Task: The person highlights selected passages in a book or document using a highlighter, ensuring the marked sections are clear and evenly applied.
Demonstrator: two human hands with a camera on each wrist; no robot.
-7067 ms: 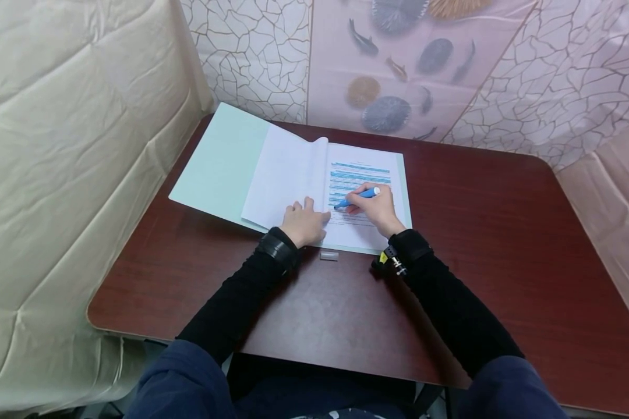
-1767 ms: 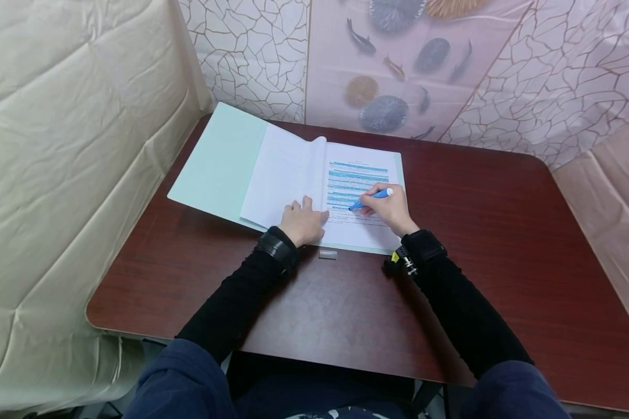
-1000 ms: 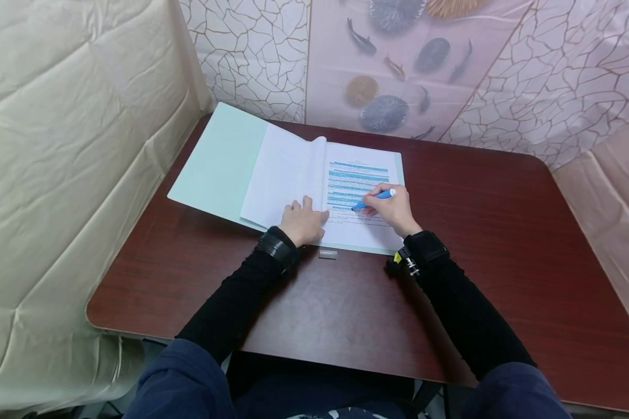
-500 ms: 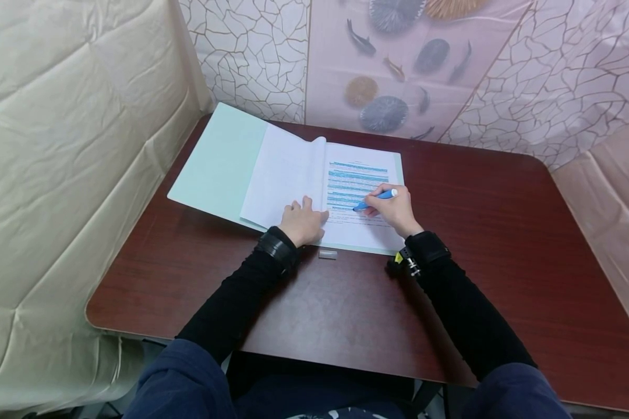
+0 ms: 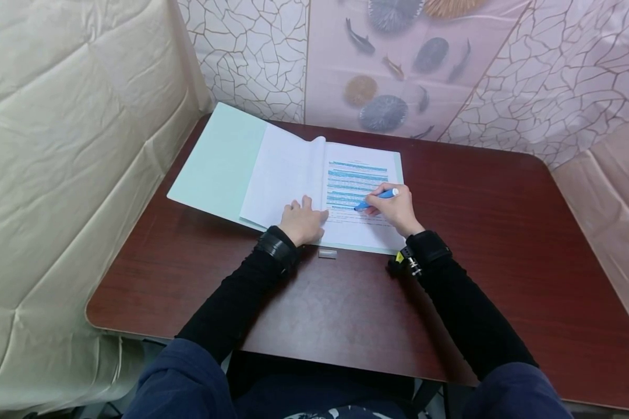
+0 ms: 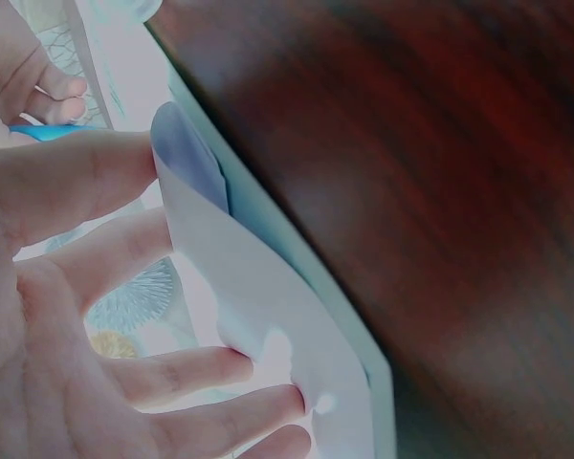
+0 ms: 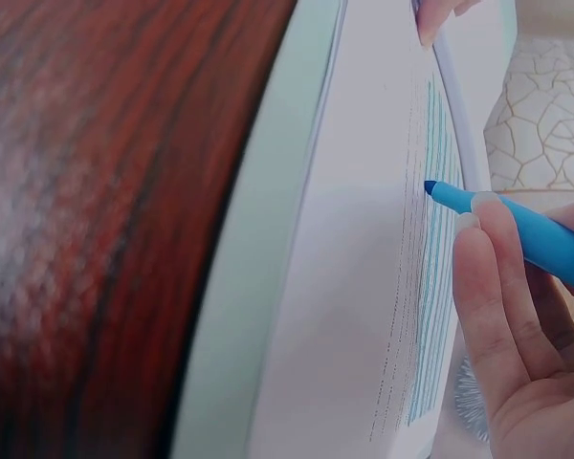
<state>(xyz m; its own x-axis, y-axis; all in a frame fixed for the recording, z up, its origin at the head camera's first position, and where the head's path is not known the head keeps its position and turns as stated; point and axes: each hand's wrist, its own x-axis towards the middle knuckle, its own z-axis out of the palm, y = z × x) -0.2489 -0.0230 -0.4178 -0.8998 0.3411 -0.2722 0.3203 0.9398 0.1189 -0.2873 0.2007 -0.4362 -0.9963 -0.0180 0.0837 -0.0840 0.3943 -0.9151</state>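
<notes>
Nearest, the person's navy sleeves (image 5: 180, 381) give way to close-fitting black sleeves (image 5: 230, 305) with dark straps (image 5: 276, 249) at the wrists, all reaching over a reddish-brown surface (image 5: 356, 326). A small grey block (image 5: 327, 254) lies on it, just beside the near edge of a pale green folder (image 5: 215, 157), which is spread open with its cover to the left. The left hand (image 5: 302, 223) rests at the near end of the fold, its fingers spread and released, touching the white sheets (image 5: 283, 169) turned over to the left, the thumb pointing towards the printed page (image 5: 364, 235) on the right. Over that page, the right hand (image 5: 395, 206) has its thumb and fingers grasping a blue marker (image 7: 550, 239) with a white end; the marker is tilted, tip down to the left, at the lowest of the blue bands (image 5: 357, 180) drawn across the print. Below the tip run several unmarked lines, too small to read. Farther off, beige cloth (image 5: 84, 174) hangs at the left, and behind the surface a white crackle-patterned covering (image 5: 246, 52) flanks a pinkish panel (image 5: 335, 87) with fish and round leaf shapes.
</notes>
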